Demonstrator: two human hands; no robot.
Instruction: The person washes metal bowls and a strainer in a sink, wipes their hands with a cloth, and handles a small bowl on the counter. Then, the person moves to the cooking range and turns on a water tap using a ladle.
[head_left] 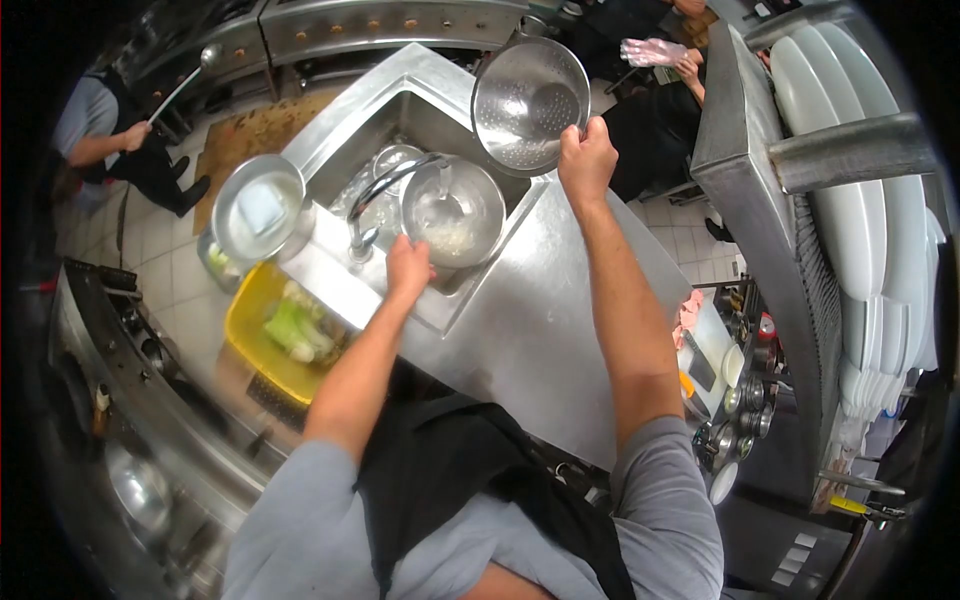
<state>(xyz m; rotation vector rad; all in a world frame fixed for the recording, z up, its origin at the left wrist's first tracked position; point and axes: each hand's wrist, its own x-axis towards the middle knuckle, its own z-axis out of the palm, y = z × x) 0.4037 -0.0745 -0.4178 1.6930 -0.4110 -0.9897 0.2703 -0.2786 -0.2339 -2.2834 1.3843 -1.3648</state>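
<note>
My right hand point(588, 162) is closed on the rim of a metal colander point(530, 100), raised at the sink's right edge with its perforated inside showing. My left hand point(408, 268) is closed at the near edge of a round metal bowl point(480, 195) in the sink, just beside the base of the tap. Its grip point is partly hidden. Inside the bowl are water and a pale, whitish mass that I cannot name. The curved tap point(365, 205) reaches over the bowl.
Left of the sink point(335, 155) are a metal pot point(262, 212) with a pale block inside and a yellow tub point(250, 330) of green vegetable pieces. Stacked white plates point(850, 220) fill a rack at right. One person holds a ladle point(208, 60); another wears a plastic glove point(652, 52).
</note>
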